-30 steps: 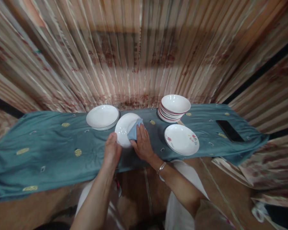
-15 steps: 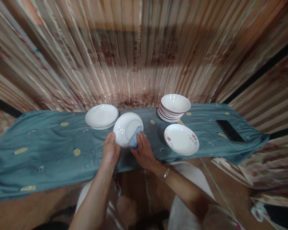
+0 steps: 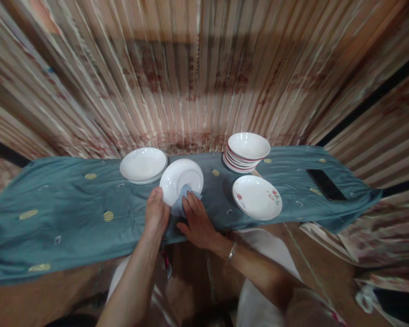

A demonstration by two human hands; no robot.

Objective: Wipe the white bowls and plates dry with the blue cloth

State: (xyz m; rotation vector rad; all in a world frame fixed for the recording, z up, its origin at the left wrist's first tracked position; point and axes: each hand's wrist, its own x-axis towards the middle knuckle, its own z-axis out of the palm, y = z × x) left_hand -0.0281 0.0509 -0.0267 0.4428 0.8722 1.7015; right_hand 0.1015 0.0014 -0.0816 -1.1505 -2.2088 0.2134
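Note:
A white plate [image 3: 172, 179] is tilted up above the cloth-covered table, its underside with the round foot ring turned toward me. My left hand [image 3: 157, 211] grips its left lower rim, thumb along the edge. Against the plate's lower right part my right hand [image 3: 197, 222] presses a light blue cloth [image 3: 179, 205], fingers over it and thumb held apart. Part of the cloth is hidden beneath those fingers.
White plates [image 3: 143, 164] are stacked behind on the left. Several red-rimmed bowls [image 3: 248, 147] stand stacked at the back right, with flower-patterned plates [image 3: 257, 197] in front. A black phone [image 3: 325, 185] lies far right on the teal tablecloth [image 3: 78, 236]. A curtain [image 3: 177, 91] hangs behind.
My right hand and the blue cloth have slid left and slightly down across the plate's underside. The plate has turned a little; my left hand keeps its grip.

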